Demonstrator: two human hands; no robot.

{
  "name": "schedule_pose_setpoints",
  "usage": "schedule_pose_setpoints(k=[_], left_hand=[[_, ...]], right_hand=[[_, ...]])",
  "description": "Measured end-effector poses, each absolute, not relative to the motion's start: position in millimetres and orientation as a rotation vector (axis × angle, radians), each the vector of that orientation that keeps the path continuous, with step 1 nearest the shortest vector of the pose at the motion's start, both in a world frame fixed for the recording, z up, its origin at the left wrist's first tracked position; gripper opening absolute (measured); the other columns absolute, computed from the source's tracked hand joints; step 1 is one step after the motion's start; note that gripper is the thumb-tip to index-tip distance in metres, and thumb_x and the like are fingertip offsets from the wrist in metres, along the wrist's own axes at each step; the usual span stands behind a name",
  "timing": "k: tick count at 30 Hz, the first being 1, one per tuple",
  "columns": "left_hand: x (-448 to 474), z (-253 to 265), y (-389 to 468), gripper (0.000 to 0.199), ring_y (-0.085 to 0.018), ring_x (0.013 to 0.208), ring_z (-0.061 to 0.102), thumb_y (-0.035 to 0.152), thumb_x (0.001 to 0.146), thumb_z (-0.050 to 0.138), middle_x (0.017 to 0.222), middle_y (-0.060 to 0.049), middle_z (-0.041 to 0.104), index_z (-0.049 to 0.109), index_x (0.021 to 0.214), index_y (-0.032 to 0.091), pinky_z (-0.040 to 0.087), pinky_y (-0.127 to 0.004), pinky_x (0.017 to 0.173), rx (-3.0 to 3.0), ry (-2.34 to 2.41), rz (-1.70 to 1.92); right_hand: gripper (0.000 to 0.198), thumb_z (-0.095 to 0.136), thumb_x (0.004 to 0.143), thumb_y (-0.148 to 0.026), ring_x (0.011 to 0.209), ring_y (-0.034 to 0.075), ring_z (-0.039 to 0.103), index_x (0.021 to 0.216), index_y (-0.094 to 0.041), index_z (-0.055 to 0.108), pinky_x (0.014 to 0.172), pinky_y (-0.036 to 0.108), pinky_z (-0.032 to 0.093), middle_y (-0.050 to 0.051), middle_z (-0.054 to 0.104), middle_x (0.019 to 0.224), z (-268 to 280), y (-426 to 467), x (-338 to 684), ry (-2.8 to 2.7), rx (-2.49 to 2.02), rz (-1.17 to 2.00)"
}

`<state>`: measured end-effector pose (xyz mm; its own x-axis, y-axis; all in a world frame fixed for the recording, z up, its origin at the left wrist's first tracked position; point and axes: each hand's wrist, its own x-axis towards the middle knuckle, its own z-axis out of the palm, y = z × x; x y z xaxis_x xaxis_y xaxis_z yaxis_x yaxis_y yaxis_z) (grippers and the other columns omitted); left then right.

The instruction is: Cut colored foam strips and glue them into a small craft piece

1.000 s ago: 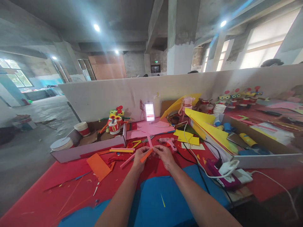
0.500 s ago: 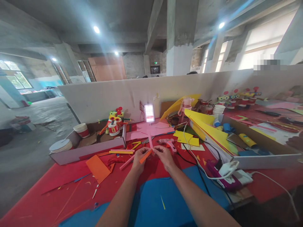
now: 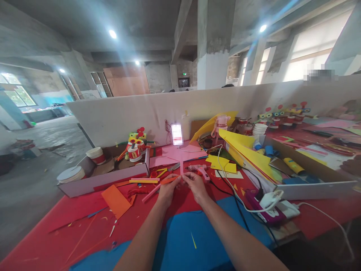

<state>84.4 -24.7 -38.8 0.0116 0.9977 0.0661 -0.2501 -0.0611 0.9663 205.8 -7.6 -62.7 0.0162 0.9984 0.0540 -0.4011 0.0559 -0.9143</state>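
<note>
My left hand [image 3: 168, 188] is closed in a pinch on an orange paper strip [image 3: 168, 180], which points out to the left across the fingers. A pink paper strip [image 3: 181, 166] runs away from my fingertips toward the back of the table, and my right hand [image 3: 194, 185] pinches its near end. Both sets of fingertips almost touch where the two strips meet; whether the strips are joined there is hidden. Just right of my right hand lies a pink hot glue gun [image 3: 200, 170]. Pliers or scissors with yellow handles [image 3: 163, 173] lie beyond my left hand.
A box [image 3: 141, 174] with paper cups and a cup robot [image 3: 134, 152] stands left. On the right are another box [image 3: 318, 192], yellow sheets [image 3: 239, 141] and a purple power strip [image 3: 263, 210] with trailing cables. Orange card [image 3: 116, 201] and paper scraps lie left.
The orange strip has swung from slanting down toward me to pointing left. The pink strip's upper part has shifted slightly right. Both hands stay close together.
</note>
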Motion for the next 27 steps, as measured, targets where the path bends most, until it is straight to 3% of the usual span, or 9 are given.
schedule_pose_setpoints(k=[9, 12, 15, 22, 27], left_hand=[[80.7, -37.1, -22.8, 0.026, -0.01, 0.05, 0.049, 0.036, 0.061, 0.079, 0.053, -0.001, 0.059, 0.065, 0.059, 0.014, 0.036, -0.023, 0.051, 1.195, 1.081, 1.361], [79.2, -38.7, -21.2, 0.029, -0.01, 0.047, 0.047, 0.037, 0.062, 0.078, 0.049, 0.0, 0.056, 0.061, 0.055, 0.014, 0.036, -0.023, 0.049, 1.138, 1.096, 1.362], [77.5, -40.5, -18.2, 0.032, -0.009, 0.047, 0.046, 0.04, 0.061, 0.079, 0.051, 0.002, 0.055, 0.06, 0.058, 0.015, 0.036, -0.022, 0.049, 1.08, 1.043, 1.408], [76.9, -40.8, -17.0, 0.04, -0.008, 0.046, 0.044, 0.05, 0.069, 0.073, 0.051, 0.002, 0.053, 0.057, 0.058, 0.015, 0.035, -0.021, 0.049, 1.117, 1.027, 1.446], [83.9, -41.3, -19.8, 0.033, -0.009, 0.05, 0.048, 0.044, 0.065, 0.077, 0.058, 0.002, 0.059, 0.062, 0.072, 0.015, 0.037, -0.021, 0.051, 1.201, 0.977, 1.382]], right_hand=[[0.038, 0.08, 0.055, -0.051, 0.055, 0.013, 0.057, 0.066, -0.017, 0.069, 0.061, 0.026, 0.046, -0.001, 0.063, 0.055, -52.7, -10.8, 217.3, -1.106, -0.922, 1.368], [0.041, 0.083, 0.049, -0.05, 0.054, 0.013, 0.059, 0.065, -0.016, 0.066, 0.062, 0.028, 0.049, -0.001, 0.063, 0.057, -53.1, -11.6, 215.6, -1.016, -0.919, 1.442], [0.043, 0.087, 0.043, -0.046, 0.056, 0.014, 0.061, 0.065, -0.016, 0.064, 0.064, 0.03, 0.052, -0.001, 0.064, 0.059, -55.8, -11.4, 211.8, -0.91, -0.907, 1.516], [0.038, 0.085, 0.046, -0.042, 0.056, 0.013, 0.06, 0.066, -0.016, 0.065, 0.064, 0.029, 0.053, -0.002, 0.063, 0.058, -58.6, -8.6, 208.8, -0.805, -0.83, 1.454], [0.036, 0.084, 0.048, -0.043, 0.056, 0.015, 0.06, 0.063, -0.017, 0.064, 0.063, 0.031, 0.052, -0.001, 0.064, 0.057, -58.6, -8.9, 204.9, -0.817, -0.823, 1.423]])
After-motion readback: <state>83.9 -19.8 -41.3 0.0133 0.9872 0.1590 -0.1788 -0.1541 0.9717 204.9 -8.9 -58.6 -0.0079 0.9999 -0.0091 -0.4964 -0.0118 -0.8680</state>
